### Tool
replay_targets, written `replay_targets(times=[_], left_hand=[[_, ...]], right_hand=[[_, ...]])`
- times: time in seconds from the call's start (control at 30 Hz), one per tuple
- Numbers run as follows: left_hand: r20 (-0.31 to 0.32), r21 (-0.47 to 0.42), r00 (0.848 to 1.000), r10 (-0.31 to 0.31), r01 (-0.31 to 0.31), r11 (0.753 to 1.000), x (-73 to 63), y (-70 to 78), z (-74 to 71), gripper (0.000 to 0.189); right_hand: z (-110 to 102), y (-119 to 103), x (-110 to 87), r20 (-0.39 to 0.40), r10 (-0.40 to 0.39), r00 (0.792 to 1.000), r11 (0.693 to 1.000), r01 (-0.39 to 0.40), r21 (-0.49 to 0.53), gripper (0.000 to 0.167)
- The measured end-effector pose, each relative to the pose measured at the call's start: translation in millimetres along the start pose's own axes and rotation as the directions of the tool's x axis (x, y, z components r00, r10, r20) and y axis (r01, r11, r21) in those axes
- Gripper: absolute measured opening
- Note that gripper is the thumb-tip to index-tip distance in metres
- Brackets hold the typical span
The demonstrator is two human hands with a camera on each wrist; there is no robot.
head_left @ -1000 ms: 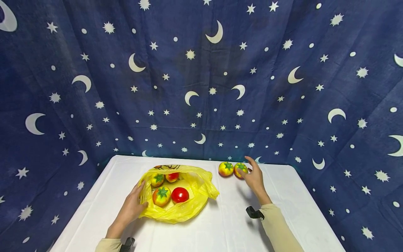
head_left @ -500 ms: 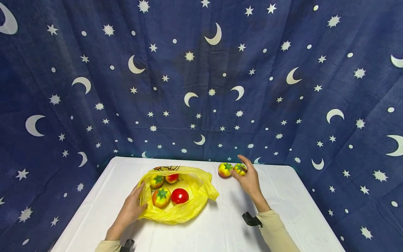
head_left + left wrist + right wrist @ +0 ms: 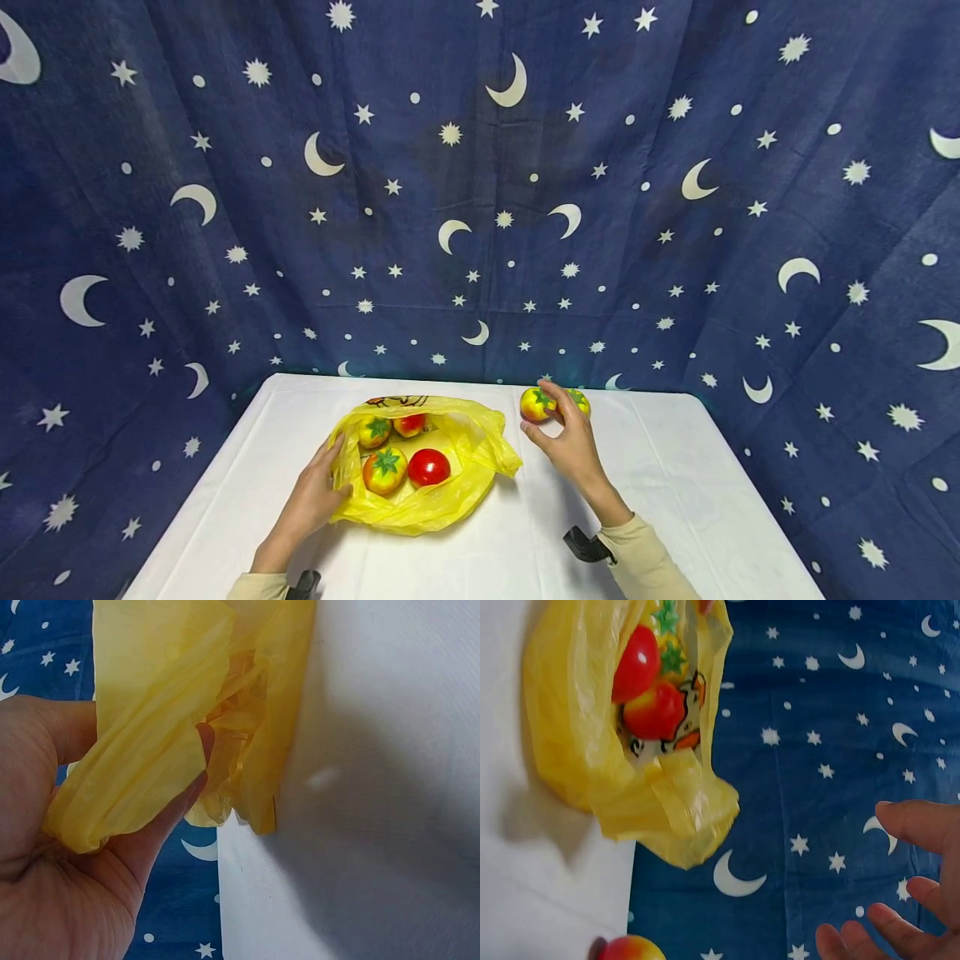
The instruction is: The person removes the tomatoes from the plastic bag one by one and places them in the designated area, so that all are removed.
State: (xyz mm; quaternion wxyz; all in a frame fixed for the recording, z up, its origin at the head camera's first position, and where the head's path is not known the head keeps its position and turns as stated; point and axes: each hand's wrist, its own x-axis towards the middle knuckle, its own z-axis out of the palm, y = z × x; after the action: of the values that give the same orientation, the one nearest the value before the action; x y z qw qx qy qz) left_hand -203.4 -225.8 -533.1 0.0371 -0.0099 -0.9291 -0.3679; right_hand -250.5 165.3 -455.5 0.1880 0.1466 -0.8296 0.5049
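A yellow plastic bag (image 3: 408, 520) lies with its mouth gaping toward me. Inside are several toy tomatoes, among them a yellow-orange one with a green leafy top (image 3: 385, 472) and a plain red one (image 3: 429, 467). My left hand (image 3: 306, 498) holds the bag's left side, the film lying between thumb and fingers (image 3: 174, 806) in the left wrist view. Two more toy tomatoes stand outside at the back: the left one (image 3: 534, 406) and the right one (image 3: 579, 400), partly hidden by my right hand (image 3: 573, 446). That hand's fingers are spread and hold nothing, close by the left one.
White cloth covers the table (image 3: 525, 533). A dark blue curtain (image 3: 480, 208) with moons and stars rises behind it and along both sides. Black wrist straps sit at both sleeves. Black print shows on the bag's inner wall (image 3: 684, 729) in the right wrist view.
My right hand has moved left, from around the right toy tomato to in front of the left one. The left hand and the bag have stayed in place.
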Motion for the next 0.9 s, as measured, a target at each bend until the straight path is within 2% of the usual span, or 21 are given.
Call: replay_targets(times=[0.17,0.37,0.6,0.9], left_hand=[[0.001,0.004,1.000,0.003,-0.003,1.000,-0.3,-0.9,0.3,0.087],[0.009,0.010,1.000,-0.008,0.008,1.000,0.7,-0.1,-0.6,0.087],[0.013,0.006,1.000,-0.007,0.007,1.000,0.6,0.8,-1.0,0.087],[0.030,0.008,0.999,-0.028,0.028,1.000,0.8,1.5,-1.4,0.087]], right_hand=[[9.8,-3.5,-6.2,0.012,-0.032,0.999,0.999,0.033,-0.011,0.068],[22.5,-17.4,-11.4,0.051,-0.058,0.997,0.997,0.055,0.054,0.067],[40.1,-17.3,-20.4,0.133,-0.055,0.990,0.994,0.042,0.099,0.064],[59.9,-21.4,-28.6,0.193,-0.030,0.981,0.991,0.004,0.134,0.063]])
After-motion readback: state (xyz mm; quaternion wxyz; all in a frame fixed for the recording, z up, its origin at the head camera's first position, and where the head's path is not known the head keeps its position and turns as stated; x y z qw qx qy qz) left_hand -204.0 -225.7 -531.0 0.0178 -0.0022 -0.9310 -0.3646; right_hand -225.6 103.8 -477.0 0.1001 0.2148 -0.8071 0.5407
